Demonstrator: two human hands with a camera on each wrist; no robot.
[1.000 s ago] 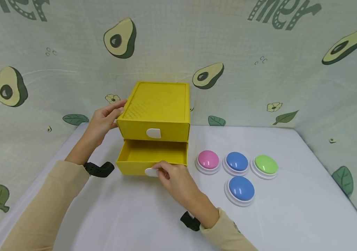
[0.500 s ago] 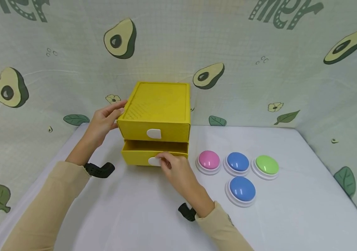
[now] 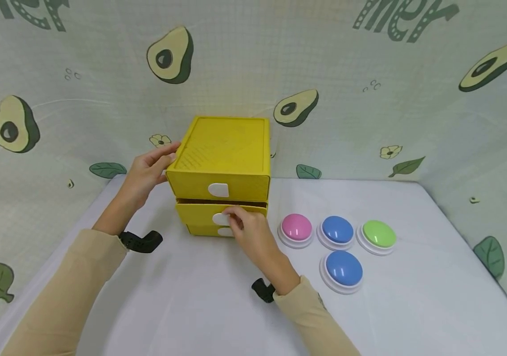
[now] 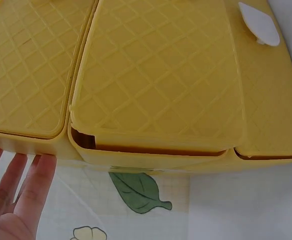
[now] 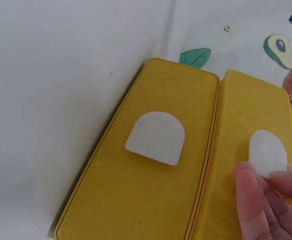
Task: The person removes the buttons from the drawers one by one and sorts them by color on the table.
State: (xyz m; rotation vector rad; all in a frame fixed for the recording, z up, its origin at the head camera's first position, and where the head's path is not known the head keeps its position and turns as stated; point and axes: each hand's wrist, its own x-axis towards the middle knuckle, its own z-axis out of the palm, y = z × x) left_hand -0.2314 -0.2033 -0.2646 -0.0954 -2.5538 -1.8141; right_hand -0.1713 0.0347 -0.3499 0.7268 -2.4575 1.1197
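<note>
A yellow drawer cabinet with three stacked drawers and white tab handles stands on the table. The middle drawer sticks out slightly, with a thin dark gap along its top edge. My right hand pinches that drawer's white handle between thumb and fingers. At the cabinet's left side, my left hand rests with its fingers extended against the wall; in the left wrist view its fingertips touch the side by the top drawer. Both the top drawer and the bottom drawer sit flush in the frame.
Right of the cabinet lie several round push buttons on white bases: a pink one, a green one, a blue one and a nearer blue one. An avocado-print cloth hangs behind the white table.
The middle drawer has slid back from well pulled out to nearly closed, my right hand moving away from me with its handle. The bottom drawer's handle now shows. My left hand has stayed in place.
</note>
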